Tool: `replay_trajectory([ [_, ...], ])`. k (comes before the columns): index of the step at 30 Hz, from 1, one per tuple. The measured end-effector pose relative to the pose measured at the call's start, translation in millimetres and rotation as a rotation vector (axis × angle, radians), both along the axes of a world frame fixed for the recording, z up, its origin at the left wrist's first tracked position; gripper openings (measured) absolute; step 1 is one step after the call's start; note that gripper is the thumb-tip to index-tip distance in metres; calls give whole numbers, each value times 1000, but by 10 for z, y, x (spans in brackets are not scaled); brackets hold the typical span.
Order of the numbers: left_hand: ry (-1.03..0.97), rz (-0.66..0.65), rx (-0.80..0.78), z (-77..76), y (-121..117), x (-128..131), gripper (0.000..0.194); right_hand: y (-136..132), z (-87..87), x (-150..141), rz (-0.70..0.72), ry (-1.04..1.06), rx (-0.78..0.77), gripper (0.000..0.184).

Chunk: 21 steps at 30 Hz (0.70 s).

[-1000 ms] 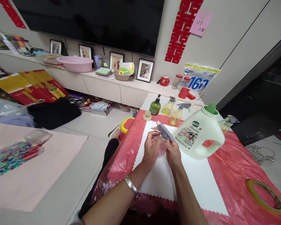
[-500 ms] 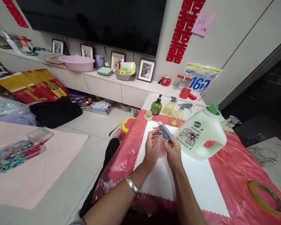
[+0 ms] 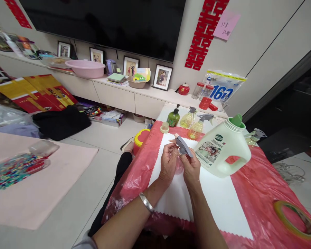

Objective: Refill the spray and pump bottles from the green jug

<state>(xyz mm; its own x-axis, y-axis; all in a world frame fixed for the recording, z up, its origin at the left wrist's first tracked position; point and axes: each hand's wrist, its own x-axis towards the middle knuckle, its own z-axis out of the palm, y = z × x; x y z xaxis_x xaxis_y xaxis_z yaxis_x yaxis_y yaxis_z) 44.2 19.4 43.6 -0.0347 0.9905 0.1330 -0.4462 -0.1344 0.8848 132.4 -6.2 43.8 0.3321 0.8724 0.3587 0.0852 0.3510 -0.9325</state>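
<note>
Grey plastic forms the spray head (image 3: 183, 145) of the pink bottle (image 3: 179, 167), which sits between our two hands above the white mat (image 3: 171, 205) on the red-covered counter (image 3: 131, 186). Our left hand (image 3: 168, 165) is curled closed around its near side, fingers bunched just under the nozzle, and our right hand (image 3: 192, 168) is pinched closed at the neck, thumb against the collar. Our fingers hide most of that joint, so we cannot tell whether the threads are seated or how much liquid is inside. If the collar is crossed on its thread, twisting harder could jam it or leave a gap that leaks when the bottle tips. The bottle looks thin-walled, so too firm a squeeze with a loose head might push any contents up over our fingers, and wet plastic would then slip in our grip. A careless press on the trigger could also set off a squirt. Close beyond our right hand stands the big pale green jug (image 3: 217, 152), its mouth holding only a green spout piece (image 3: 236, 119); a swinging elbow or knuckle could tip it towards the yellow spray bottle (image 3: 195, 129) behind.
</note>
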Motion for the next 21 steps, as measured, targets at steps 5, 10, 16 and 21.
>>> replay_trajectory([
  [5, -33, -109, 12, 2, 57, -77, 33, -17, 33, 18, -10, -33, -15, 38],
  [10, 147, -180, -68, -186, 77, -349, 28, -46, 65, 7, 2, -26, -60, 41],
  [16, 551, -141, 116, -531, -80, -563, 44, -130, 74, -41, 5, -93, -117, 46],
  [21, 655, -84, 295, -635, -105, -558, 55, -211, -33, -66, -71, -256, -196, 63],
])
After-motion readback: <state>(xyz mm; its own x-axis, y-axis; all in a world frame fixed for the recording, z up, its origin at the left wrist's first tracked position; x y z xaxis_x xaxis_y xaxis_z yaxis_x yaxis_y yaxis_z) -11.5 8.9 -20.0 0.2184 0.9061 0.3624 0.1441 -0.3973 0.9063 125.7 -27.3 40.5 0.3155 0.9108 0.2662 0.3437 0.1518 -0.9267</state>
